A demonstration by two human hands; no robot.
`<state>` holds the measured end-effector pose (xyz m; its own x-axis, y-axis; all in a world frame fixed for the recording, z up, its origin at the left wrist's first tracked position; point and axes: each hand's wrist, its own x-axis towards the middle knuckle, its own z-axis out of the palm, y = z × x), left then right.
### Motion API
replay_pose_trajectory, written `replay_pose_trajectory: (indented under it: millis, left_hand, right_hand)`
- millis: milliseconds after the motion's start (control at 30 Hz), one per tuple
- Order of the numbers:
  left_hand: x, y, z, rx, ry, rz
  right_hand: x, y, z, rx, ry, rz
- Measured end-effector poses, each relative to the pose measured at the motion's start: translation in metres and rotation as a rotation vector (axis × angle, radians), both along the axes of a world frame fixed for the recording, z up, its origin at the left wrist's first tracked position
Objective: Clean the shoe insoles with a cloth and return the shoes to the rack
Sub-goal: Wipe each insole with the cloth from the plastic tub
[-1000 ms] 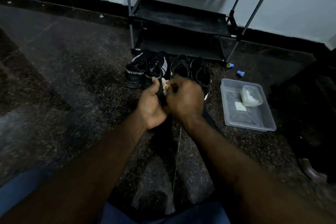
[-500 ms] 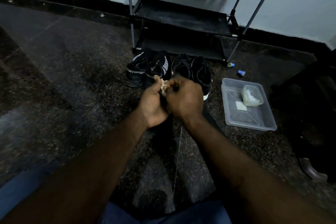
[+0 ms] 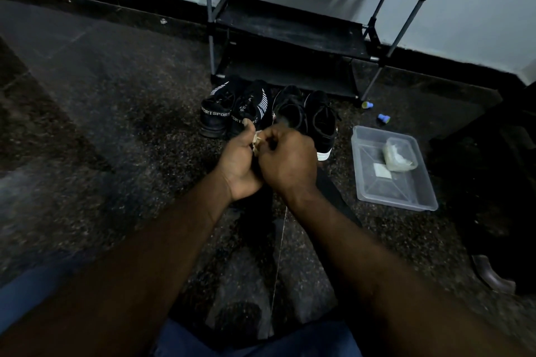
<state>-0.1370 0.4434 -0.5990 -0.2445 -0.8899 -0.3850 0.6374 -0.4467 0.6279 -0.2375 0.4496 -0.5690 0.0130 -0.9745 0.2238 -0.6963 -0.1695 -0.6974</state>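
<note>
Though shoes [image 3: 216, 117] close ahead, floor [image 3: 101, 139] leftward.

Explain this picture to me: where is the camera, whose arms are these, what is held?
No machine here: a person works with bare hands. The one picture comes from a camera worn on the head, looking forward and down, so the arms reach in from below. The left hand and right hand meet, fingers curled round a small pale cloth. On the dark floor, a striped pair of shoes and a plain black pair stand before the black rack. A clear tray to the right holds a small tub. A dark strip shows under the hands, perhaps an insole; too dim to tell.
</note>
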Motion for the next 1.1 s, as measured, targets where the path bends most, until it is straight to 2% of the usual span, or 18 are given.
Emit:
replay_pose_trajectory:
  millis: [200, 433, 667, 833, 967, 1100]
  left_hand:
    - [0.008, -0.008, 0.005, 0.032, -0.004, 0.108]
    - [-0.006, 0.002, 0.004, 0.003, 0.040, 0.068]
    - [0.006, -0.009, 0.002, 0.031, -0.013, 0.141]
    - [-0.001, -0.002, 0.004, 0.050, 0.027, 0.072]
    - [-0.005, -0.003, 0.003, 0.039, 0.086, 0.099]
    - [-0.004, -0.007, 0.002, 0.026, 0.082, 0.102]
  right_hand:
    - [0.000, 0.008, -0.013, 0.005, 0.029, 0.112]
    - [0.001, -0.012, 0.001, -0.037, -0.040, -0.044]
    - [0.002, 0.011, -0.015, -0.004, 0.001, 0.089]
    - [0.000, 0.003, -0.015, -0.026, -0.046, -0.029]
    - [-0.009, -0.017, -0.007, 0.017, -0.034, -0.177]
    - [-0.007, -0.013, -0.006, 0.031, -0.013, -0.070]
